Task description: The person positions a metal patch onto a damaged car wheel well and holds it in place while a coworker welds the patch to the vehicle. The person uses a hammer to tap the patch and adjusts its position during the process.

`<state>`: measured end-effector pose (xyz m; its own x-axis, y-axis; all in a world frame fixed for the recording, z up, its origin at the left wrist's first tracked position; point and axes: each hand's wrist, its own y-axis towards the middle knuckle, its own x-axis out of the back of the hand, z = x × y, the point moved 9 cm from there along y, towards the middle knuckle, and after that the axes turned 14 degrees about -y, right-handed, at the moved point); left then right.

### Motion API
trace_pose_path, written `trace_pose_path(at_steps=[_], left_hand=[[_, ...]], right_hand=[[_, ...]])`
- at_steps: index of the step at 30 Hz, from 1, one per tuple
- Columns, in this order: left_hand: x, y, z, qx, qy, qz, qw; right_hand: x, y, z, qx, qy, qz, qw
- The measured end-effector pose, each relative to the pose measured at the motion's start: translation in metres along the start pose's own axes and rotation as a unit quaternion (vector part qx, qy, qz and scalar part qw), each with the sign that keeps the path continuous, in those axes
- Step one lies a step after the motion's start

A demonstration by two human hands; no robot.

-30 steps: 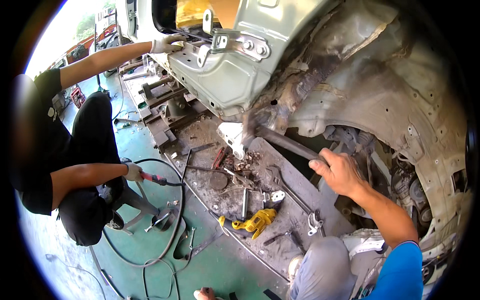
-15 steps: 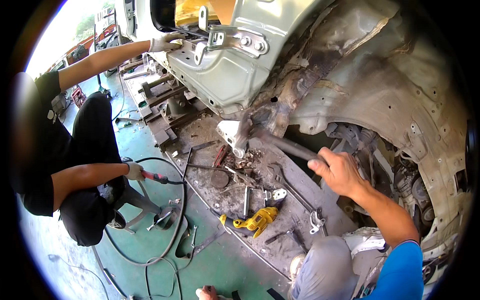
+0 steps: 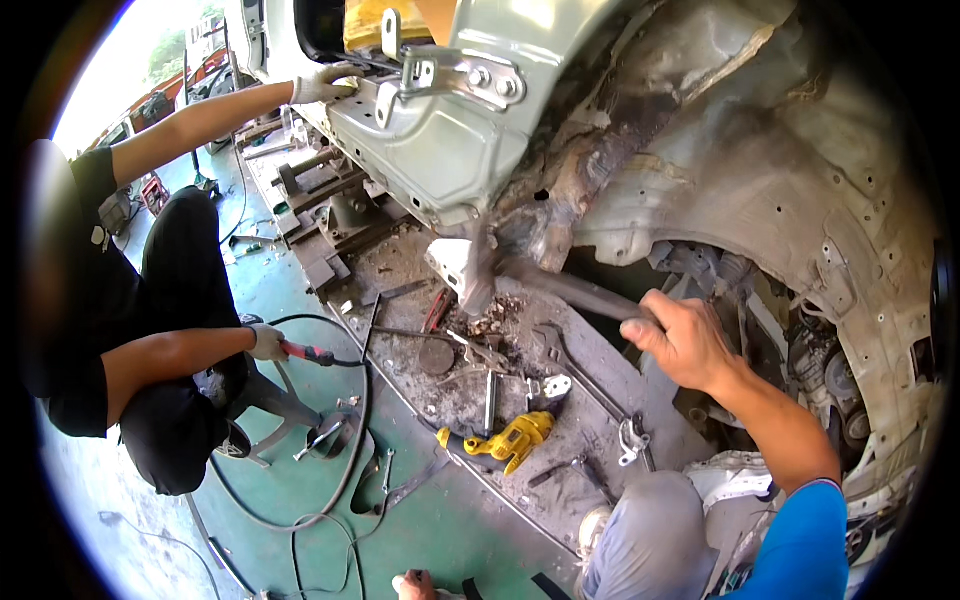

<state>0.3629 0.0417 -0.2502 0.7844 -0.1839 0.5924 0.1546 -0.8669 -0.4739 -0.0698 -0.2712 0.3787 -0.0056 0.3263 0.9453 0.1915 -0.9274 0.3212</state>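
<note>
Below the pale panel point(image 3: 440, 165), my hammer point(image 3: 575, 288) has its blurred head in front of the white bracket point(image 3: 446, 258); I cannot tell whether they touch. My right hand point(image 3: 685, 345) is wrapped round its handle. My left hand point(image 3: 412, 586) is cut off at the lower edge, and I cannot tell its grip. Nearer me, a wrench point(image 3: 577, 378) and a yellow power tool point(image 3: 520, 440) lie on the platform point(image 3: 612, 352). A co-worker's gloved hand point(image 3: 322, 86) rests on the panel.

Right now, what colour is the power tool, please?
The power tool is yellow and black; head view.
</note>
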Motion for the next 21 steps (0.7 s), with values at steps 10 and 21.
trace_pose_path(at_steps=[10, 21], left_hand=[[-0.007, -0.002, 0.006, -0.003, 0.017, 0.02, 1.0], [0.006, -0.004, 0.019, 0.059, -0.021, 0.0, 0.998]], right_hand=[[-0.006, 0.001, -0.083, -0.108, -0.117, 0.045, 0.986], [0.017, 0.0, 0.022, 0.243, -0.019, -0.052, 0.968]])
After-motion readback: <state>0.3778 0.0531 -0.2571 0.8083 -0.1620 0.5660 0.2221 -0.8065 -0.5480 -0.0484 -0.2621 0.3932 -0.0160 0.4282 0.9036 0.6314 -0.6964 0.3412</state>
